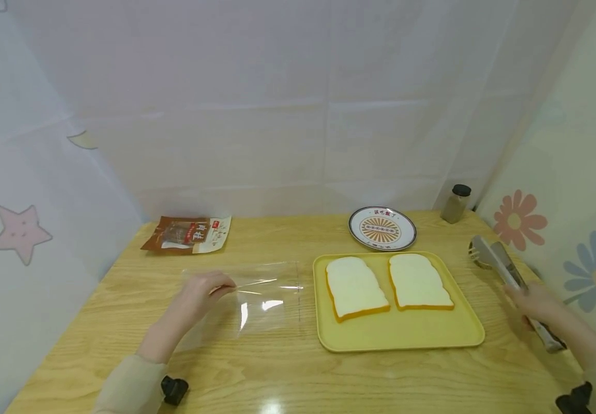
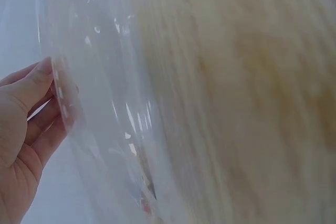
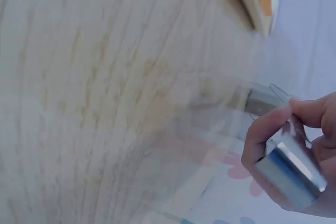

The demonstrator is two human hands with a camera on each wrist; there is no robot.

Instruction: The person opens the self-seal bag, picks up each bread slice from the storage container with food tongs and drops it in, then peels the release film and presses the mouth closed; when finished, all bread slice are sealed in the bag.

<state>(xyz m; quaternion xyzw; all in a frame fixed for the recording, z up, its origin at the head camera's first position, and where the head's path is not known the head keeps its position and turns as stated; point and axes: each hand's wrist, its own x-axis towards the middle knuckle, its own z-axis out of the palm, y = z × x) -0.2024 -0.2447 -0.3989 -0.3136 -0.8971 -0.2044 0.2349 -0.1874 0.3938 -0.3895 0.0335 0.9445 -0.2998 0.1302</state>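
Note:
My left hand (image 1: 202, 294) pinches the edge of a clear plastic bag (image 1: 272, 319) between thumb and fingers. The bag spreads over the table left of a yellow tray (image 1: 401, 339); in the left wrist view the clear film (image 2: 100, 108) stands up from the fingertips. At the far right, my right hand (image 1: 538, 303) grips metal tongs (image 1: 491, 253), their heads pointing away from me. The right wrist view shows fingers curled round the shiny handle end (image 3: 294, 171). Two bread slices, the left slice (image 1: 354, 284) and the right slice (image 1: 419, 282), lie side by side on the tray.
Behind the tray lies a round patterned plate (image 1: 381, 229). A small jar (image 1: 455, 204) with a black lid stands at the back right. At the back left is a brown printed packet (image 1: 184, 234). Pale cloth walls (image 1: 256, 115) enclose the wooden table (image 1: 287, 379).

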